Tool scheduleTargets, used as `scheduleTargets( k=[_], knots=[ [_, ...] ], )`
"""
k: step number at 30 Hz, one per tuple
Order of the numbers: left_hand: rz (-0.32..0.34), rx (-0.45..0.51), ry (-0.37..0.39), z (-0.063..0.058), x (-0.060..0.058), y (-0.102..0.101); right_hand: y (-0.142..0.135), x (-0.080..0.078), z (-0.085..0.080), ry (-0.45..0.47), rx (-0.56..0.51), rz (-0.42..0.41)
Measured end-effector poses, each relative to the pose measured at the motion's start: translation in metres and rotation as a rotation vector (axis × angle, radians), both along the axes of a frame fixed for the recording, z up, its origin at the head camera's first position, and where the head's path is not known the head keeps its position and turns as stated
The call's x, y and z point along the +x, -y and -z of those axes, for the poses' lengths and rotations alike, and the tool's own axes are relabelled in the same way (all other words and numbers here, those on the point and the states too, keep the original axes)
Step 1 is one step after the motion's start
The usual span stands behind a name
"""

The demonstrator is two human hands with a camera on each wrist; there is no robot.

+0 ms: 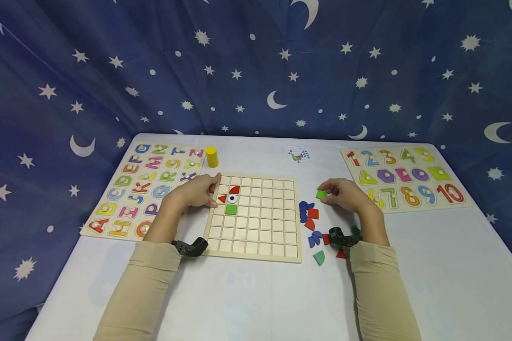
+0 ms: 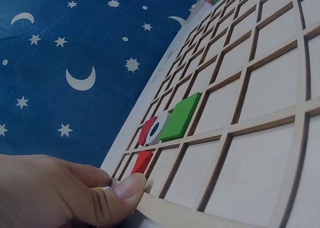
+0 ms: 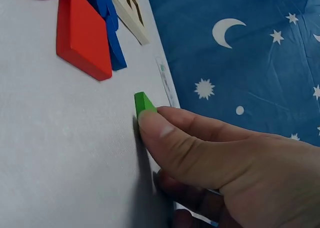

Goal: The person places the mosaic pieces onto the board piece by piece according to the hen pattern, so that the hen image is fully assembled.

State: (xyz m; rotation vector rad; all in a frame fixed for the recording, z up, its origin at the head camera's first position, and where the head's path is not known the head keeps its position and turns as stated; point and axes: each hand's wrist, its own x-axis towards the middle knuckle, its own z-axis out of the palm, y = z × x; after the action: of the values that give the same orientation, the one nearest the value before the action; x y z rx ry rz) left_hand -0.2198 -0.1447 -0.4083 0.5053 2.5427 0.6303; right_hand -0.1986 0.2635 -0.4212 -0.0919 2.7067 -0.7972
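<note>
A wooden grid board (image 1: 256, 218) lies on the table, and my left hand (image 1: 196, 191) grips its left rim near the far corner, thumb (image 2: 129, 187) against the edge. In its upper left cells sit a red triangle (image 1: 222, 199), a red quarter-round piece (image 1: 235, 190), an eye piece (image 1: 232, 199) and a green square (image 1: 231, 209). Right of the board, my right hand (image 1: 344, 194) pinches a green block (image 3: 142, 104) between thumb and forefinger, close over the table. Nearby lie loose blue pieces (image 1: 303, 211), a red square (image 1: 313, 214) and a green quarter-round piece (image 1: 319, 257).
A letter puzzle board (image 1: 125, 182) lies at the left, a number puzzle board (image 1: 403, 177) at the right. Behind the grid stand a yellow cylinder (image 1: 211, 157) and a small picture card (image 1: 298, 154). Beyond the table hangs a starry blue curtain (image 1: 239, 71).
</note>
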Motion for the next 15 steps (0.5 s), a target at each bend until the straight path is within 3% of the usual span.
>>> scheduleTargets(
  k=[15],
  knots=[
    [-0.002,0.004,0.016,-0.0011,0.0005,0.0004,0.0106,-0.0051,0.0030,-0.049,0.034,-0.041]
  ],
)
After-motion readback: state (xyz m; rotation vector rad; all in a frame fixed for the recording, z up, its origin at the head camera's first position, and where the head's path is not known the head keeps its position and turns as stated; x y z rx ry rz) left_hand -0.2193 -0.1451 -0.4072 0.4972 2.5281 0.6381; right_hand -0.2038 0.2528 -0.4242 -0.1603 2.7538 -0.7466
